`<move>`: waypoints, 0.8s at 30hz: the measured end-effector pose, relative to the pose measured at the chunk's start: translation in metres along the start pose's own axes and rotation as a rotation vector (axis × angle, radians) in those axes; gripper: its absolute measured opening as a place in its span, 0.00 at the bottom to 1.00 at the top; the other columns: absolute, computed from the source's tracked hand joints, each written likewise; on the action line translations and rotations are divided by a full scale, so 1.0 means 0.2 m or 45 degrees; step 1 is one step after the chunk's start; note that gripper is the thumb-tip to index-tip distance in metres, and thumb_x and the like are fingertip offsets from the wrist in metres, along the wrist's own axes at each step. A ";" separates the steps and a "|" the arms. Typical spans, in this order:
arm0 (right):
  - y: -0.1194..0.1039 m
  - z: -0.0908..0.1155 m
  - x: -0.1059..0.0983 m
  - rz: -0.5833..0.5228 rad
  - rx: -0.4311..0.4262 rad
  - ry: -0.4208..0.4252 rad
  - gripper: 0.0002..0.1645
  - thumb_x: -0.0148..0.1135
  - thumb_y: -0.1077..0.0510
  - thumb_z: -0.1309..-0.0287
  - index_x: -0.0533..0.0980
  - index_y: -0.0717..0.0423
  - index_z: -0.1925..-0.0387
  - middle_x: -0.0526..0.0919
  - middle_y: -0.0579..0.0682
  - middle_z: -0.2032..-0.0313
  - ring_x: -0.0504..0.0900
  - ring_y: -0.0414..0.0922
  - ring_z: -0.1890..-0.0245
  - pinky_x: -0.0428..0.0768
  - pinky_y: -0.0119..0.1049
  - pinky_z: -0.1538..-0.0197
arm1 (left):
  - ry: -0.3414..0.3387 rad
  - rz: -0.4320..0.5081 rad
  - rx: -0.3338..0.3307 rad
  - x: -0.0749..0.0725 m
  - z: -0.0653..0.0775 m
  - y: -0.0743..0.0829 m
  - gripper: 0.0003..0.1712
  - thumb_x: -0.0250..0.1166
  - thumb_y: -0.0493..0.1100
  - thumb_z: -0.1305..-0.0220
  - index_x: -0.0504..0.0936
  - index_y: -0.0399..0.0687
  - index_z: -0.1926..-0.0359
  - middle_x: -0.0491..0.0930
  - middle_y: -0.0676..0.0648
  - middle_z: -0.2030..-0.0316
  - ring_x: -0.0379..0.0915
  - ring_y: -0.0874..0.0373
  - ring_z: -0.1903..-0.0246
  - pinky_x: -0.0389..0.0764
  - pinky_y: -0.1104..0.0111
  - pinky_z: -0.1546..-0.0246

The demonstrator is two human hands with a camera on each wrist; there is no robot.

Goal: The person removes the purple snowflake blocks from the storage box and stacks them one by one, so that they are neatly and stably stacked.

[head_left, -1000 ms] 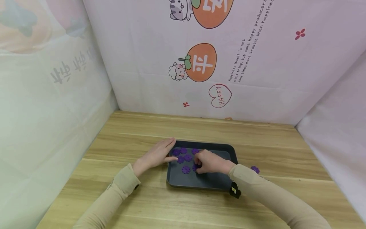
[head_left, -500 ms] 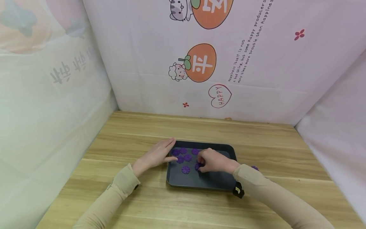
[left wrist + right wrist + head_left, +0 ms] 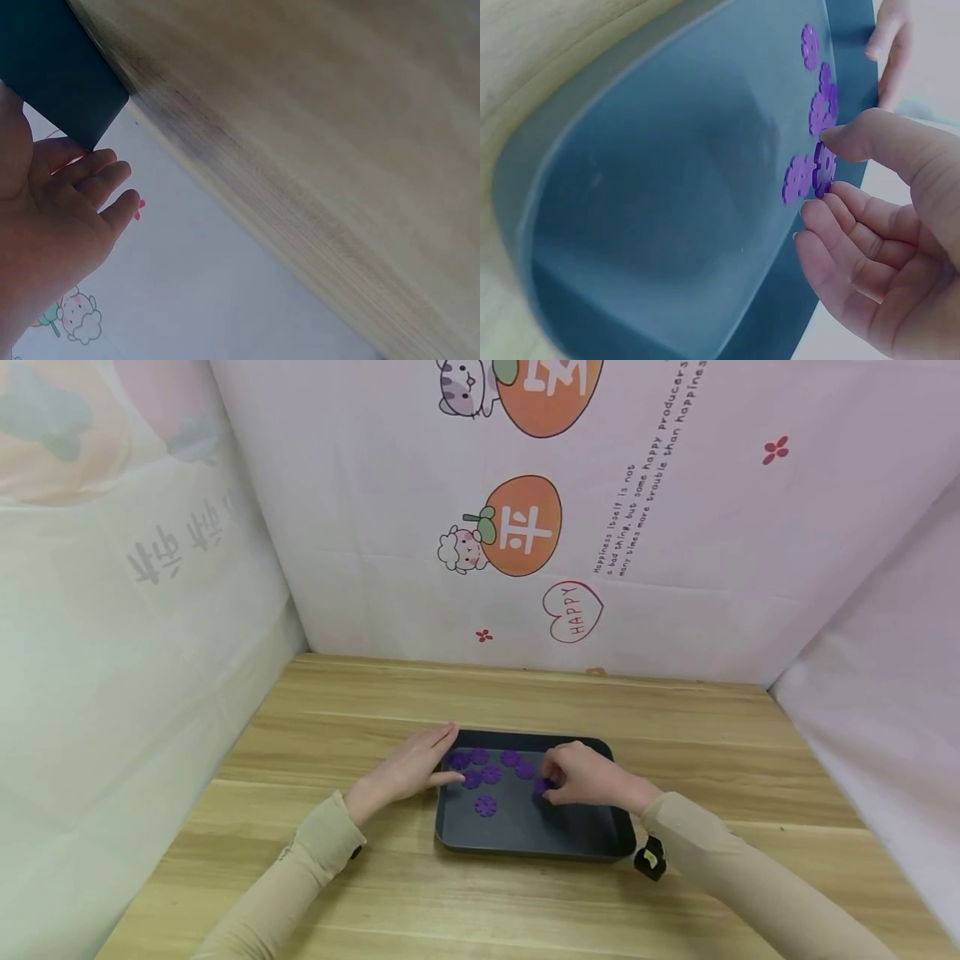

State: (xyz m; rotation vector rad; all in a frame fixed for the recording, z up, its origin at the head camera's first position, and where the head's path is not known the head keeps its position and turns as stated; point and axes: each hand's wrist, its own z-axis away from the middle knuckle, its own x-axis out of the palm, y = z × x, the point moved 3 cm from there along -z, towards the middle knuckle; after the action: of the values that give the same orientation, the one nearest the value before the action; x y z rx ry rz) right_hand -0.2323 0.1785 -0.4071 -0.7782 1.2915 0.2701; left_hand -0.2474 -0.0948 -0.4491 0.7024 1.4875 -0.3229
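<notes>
A dark rectangular tray (image 3: pixel 517 828) sits on the table with several purple snowflake discs (image 3: pixel 485 806) lying flat, mostly in its left half. My left hand (image 3: pixel 408 770) holds the tray's back left corner, thumb over the left rim and fingers outside. In the left wrist view those fingers (image 3: pixel 105 176) bend loosely beside the tray's outer wall (image 3: pixel 60 71). My right hand (image 3: pixel 592 777) is over the tray's right half and pinches one snowflake disc (image 3: pixel 823 169) between thumb and fingertips. The held disc stands on edge, close to other discs (image 3: pixel 810 47) in the right wrist view.
The tray stands on a wood-grain table (image 3: pixel 360 693). White printed cloth (image 3: pixel 390 527) hangs behind it and at both sides. My right sleeve (image 3: pixel 742 860) crosses the table at the right. A black wrist device (image 3: pixel 650 858) hangs by the tray's front right corner.
My right hand has moved rightward and slightly back with the pinched disc, uncovering another disc behind. My left hand stays at the corner. A loose disc right of the tray is now hidden.
</notes>
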 end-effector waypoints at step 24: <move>0.18 0.20 -0.14 -0.060 0.125 0.115 0.12 0.74 0.59 0.50 0.80 0.61 0.65 0.85 0.50 0.69 0.81 0.37 0.70 0.82 0.27 0.67 | 0.013 0.017 0.010 0.00 0.00 0.00 0.49 0.57 0.65 0.32 0.55 0.35 0.25 0.56 0.35 0.25 0.54 0.42 0.25 0.60 0.49 0.25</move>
State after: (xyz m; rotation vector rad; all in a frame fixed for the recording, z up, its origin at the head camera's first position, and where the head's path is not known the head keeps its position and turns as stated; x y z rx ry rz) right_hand -0.2299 0.2369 -0.3914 -0.7432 1.3596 0.1341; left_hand -0.2471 -0.0940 -0.4497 0.7210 1.4915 -0.3152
